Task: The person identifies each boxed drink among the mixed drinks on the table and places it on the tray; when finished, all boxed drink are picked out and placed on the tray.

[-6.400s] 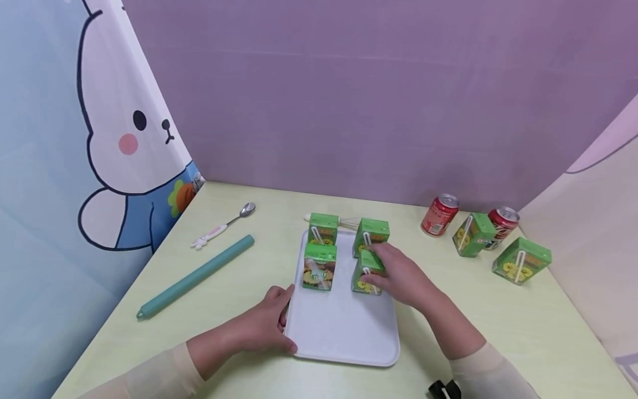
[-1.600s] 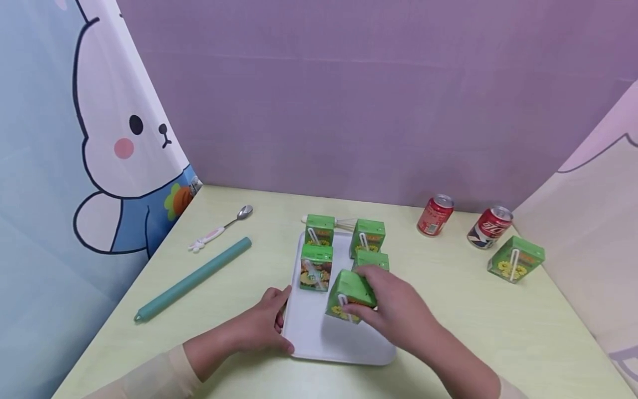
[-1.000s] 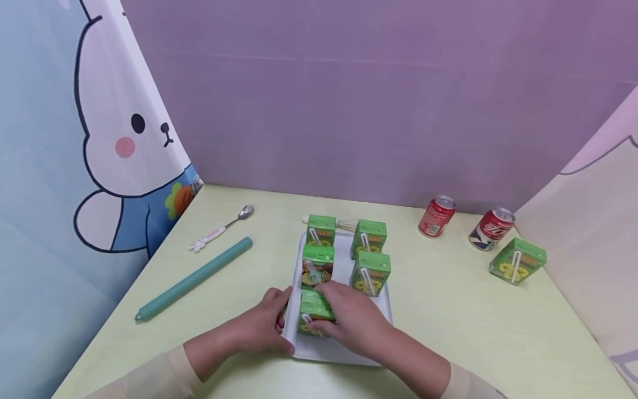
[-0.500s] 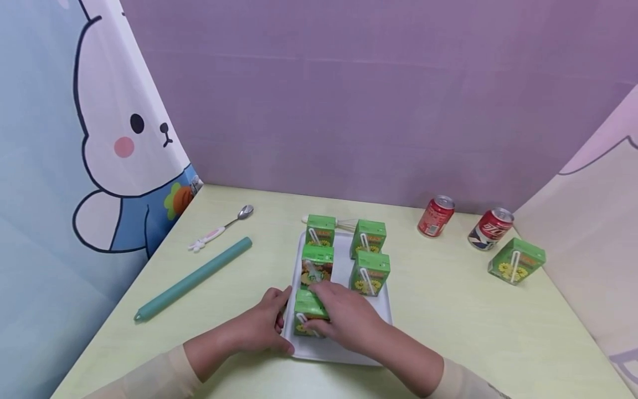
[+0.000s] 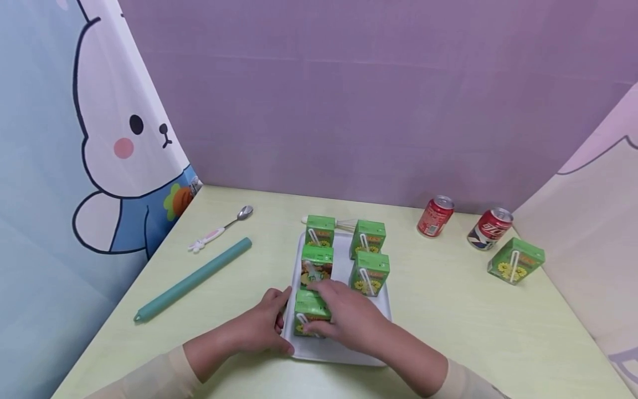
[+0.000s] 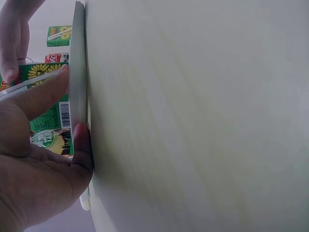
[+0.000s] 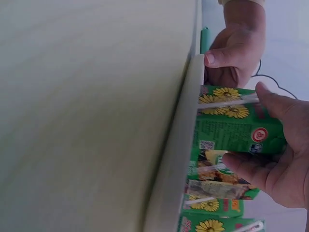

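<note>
My left hand [image 5: 261, 324] grips the left edge of a white tray [image 5: 349, 353]; in the left wrist view its thumb [image 6: 48, 94] lies over the rim and a fingertip is under it. My right hand [image 5: 351, 318] holds a green juice box [image 5: 311, 302] upright at the tray's near left, thumb on the front and fingers behind, as the right wrist view shows. Behind it in the left column stand a juice box with a differently printed side [image 5: 317, 263] and another juice box [image 5: 320, 228]. Two more, a far one [image 5: 368, 235] and a nearer one [image 5: 370, 271], form the right column.
At the right stand a red can [image 5: 436, 216], a red and dark can [image 5: 490, 228] and one more juice box [image 5: 516, 260]. Leftward lie a green stick [image 5: 194, 280] and a rabbit-handled spoon [image 5: 219, 228]. A whisk [image 5: 346, 224] lies behind the tray.
Since the earliest frame, my right hand has brought a juice box from beside the cans to the tray's near left. Over the last half second almost nothing moves; my left hand stays on the tray.
</note>
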A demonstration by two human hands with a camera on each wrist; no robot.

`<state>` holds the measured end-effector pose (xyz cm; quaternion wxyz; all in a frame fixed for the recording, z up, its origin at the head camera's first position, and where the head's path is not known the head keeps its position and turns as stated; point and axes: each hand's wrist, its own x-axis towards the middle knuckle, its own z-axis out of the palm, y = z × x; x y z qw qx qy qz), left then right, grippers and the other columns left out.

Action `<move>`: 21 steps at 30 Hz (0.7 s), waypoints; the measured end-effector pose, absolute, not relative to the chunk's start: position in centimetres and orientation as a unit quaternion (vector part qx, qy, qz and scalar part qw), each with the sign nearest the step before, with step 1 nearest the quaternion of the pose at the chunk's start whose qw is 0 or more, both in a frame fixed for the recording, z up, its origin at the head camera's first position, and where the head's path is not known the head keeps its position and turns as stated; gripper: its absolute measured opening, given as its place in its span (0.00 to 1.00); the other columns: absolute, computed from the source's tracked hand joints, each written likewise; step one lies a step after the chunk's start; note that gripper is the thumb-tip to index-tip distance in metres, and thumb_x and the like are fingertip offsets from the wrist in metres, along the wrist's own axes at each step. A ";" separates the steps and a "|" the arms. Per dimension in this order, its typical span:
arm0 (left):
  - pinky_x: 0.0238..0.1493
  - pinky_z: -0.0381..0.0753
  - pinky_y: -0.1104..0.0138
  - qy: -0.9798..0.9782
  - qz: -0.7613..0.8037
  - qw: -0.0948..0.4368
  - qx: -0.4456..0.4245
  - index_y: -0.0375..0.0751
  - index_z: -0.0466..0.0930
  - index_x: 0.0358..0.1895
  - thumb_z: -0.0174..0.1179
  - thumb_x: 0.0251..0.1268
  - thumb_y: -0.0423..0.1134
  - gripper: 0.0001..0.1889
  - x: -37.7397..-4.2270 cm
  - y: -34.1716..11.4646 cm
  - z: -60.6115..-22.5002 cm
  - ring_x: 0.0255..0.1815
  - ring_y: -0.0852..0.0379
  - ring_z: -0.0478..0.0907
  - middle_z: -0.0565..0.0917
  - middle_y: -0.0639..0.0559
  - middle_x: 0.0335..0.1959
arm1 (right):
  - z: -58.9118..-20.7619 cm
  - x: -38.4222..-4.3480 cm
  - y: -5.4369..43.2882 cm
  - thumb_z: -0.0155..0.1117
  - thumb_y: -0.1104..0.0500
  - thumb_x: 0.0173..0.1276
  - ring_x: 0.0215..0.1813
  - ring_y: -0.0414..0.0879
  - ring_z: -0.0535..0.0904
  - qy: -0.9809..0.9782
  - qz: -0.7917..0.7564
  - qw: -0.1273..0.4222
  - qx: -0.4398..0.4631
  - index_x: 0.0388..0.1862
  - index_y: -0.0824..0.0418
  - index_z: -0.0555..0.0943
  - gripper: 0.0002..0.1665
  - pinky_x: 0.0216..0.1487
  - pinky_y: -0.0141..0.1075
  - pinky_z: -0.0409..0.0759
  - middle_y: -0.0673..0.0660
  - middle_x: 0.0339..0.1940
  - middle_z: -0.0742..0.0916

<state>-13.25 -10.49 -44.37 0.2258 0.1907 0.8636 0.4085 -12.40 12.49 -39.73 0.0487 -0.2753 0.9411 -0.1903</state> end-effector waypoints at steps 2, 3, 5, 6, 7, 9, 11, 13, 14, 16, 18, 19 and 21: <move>0.35 0.70 0.71 0.864 0.409 0.225 0.190 0.34 0.42 0.79 0.80 0.39 0.44 0.65 -13.2 -10.5 -44.4 0.39 0.57 0.69 0.62 0.46 0.52 | -39.3 -12.4 12.9 0.61 0.26 0.57 0.62 0.44 0.75 0.941 -0.193 0.050 -0.272 0.69 0.45 0.68 0.45 0.59 0.47 0.76 0.48 0.63 0.78; 0.35 0.70 0.70 0.863 0.410 0.225 0.190 0.34 0.42 0.79 0.80 0.39 0.44 0.65 -13.2 -10.5 -44.5 0.39 0.57 0.69 0.62 0.46 0.52 | -39.0 -12.3 13.1 0.61 0.25 0.57 0.63 0.44 0.75 0.942 -0.193 0.049 -0.270 0.69 0.44 0.68 0.46 0.60 0.47 0.76 0.47 0.63 0.78; 0.35 0.70 0.70 0.864 0.410 0.225 0.188 0.35 0.43 0.79 0.80 0.39 0.44 0.65 -13.2 -10.5 -44.5 0.39 0.57 0.68 0.62 0.46 0.53 | -38.3 -12.3 13.8 0.59 0.23 0.56 0.62 0.43 0.75 0.943 -0.189 0.039 -0.270 0.69 0.44 0.68 0.46 0.59 0.47 0.76 0.47 0.63 0.78; 0.35 0.70 0.70 0.863 0.411 0.225 0.187 0.35 0.43 0.79 0.80 0.39 0.43 0.65 -13.2 -10.5 -44.5 0.40 0.57 0.68 0.62 0.46 0.53 | -37.9 -12.4 14.2 0.59 0.23 0.57 0.62 0.43 0.75 0.944 -0.185 0.030 -0.270 0.69 0.45 0.68 0.47 0.59 0.47 0.76 0.47 0.64 0.78; 0.35 0.70 0.70 0.863 0.411 0.226 0.186 0.35 0.43 0.79 0.80 0.39 0.43 0.65 -13.2 -10.4 -44.5 0.40 0.57 0.68 0.62 0.46 0.53 | -37.6 -12.4 14.6 0.58 0.23 0.57 0.62 0.43 0.76 0.946 -0.183 0.019 -0.268 0.70 0.46 0.68 0.47 0.59 0.47 0.76 0.47 0.64 0.78; 0.35 0.70 0.70 0.863 0.411 0.228 0.184 0.35 0.43 0.79 0.81 0.39 0.43 0.65 -13.2 -10.4 -44.5 0.40 0.57 0.68 0.62 0.46 0.53 | -36.8 -12.5 15.7 0.58 0.24 0.58 0.64 0.45 0.75 0.949 -0.179 -0.006 -0.260 0.70 0.46 0.69 0.47 0.61 0.48 0.76 0.48 0.65 0.78; 0.35 0.70 0.70 0.864 0.410 0.229 0.182 0.35 0.42 0.79 0.81 0.39 0.43 0.65 -13.2 -10.4 -44.5 0.39 0.57 0.68 0.62 0.46 0.53 | -35.9 -12.7 16.8 0.59 0.25 0.59 0.66 0.46 0.74 0.951 -0.180 -0.033 -0.248 0.71 0.47 0.69 0.47 0.62 0.49 0.75 0.48 0.67 0.77; 0.35 0.70 0.70 0.864 0.408 0.231 0.181 0.35 0.42 0.79 0.80 0.39 0.43 0.65 -13.2 -10.4 -44.4 0.39 0.57 0.68 0.62 0.46 0.53 | -35.2 -13.1 18.1 0.59 0.26 0.59 0.69 0.50 0.72 0.953 -0.182 -0.060 -0.235 0.71 0.50 0.69 0.47 0.64 0.52 0.73 0.51 0.68 0.76; 0.35 0.70 0.70 0.864 0.408 0.232 0.179 0.35 0.42 0.79 0.80 0.39 0.43 0.65 -13.2 -10.4 -44.4 0.39 0.57 0.68 0.62 0.46 0.52 | -34.8 -13.3 18.8 0.60 0.27 0.60 0.70 0.51 0.70 0.953 -0.185 -0.071 -0.229 0.71 0.51 0.69 0.47 0.64 0.53 0.72 0.52 0.69 0.75; 0.35 0.70 0.70 0.865 0.407 0.233 0.178 0.35 0.42 0.79 0.80 0.39 0.44 0.65 -13.2 -10.4 -44.4 0.39 0.57 0.68 0.62 0.46 0.52 | -34.2 -13.7 20.3 0.61 0.27 0.60 0.70 0.53 0.69 0.954 -0.189 -0.091 -0.214 0.71 0.52 0.69 0.47 0.65 0.55 0.71 0.54 0.69 0.75; 0.35 0.70 0.70 0.865 0.407 0.233 0.178 0.35 0.42 0.79 0.80 0.39 0.44 0.65 -13.2 -10.4 -44.3 0.39 0.57 0.68 0.62 0.46 0.52 | -33.7 -14.3 22.0 0.62 0.29 0.61 0.70 0.54 0.68 0.954 -0.192 -0.112 -0.199 0.71 0.55 0.68 0.47 0.65 0.57 0.69 0.55 0.68 0.74; 0.35 0.70 0.70 0.865 0.407 0.233 0.178 0.35 0.42 0.79 0.80 0.39 0.44 0.65 -13.2 -10.4 -44.3 0.39 0.57 0.68 0.62 0.46 0.52 | -33.5 -14.6 23.0 0.63 0.30 0.61 0.70 0.55 0.68 0.954 -0.194 -0.123 -0.193 0.71 0.55 0.68 0.47 0.66 0.57 0.68 0.56 0.68 0.74; 0.35 0.70 0.70 0.867 0.404 0.233 0.179 0.35 0.42 0.79 0.80 0.40 0.44 0.65 -13.2 -10.4 -44.4 0.39 0.57 0.69 0.62 0.46 0.52 | -33.1 -15.1 24.8 0.64 0.32 0.61 0.70 0.56 0.67 0.954 -0.200 -0.141 -0.175 0.70 0.57 0.68 0.46 0.65 0.58 0.67 0.57 0.67 0.75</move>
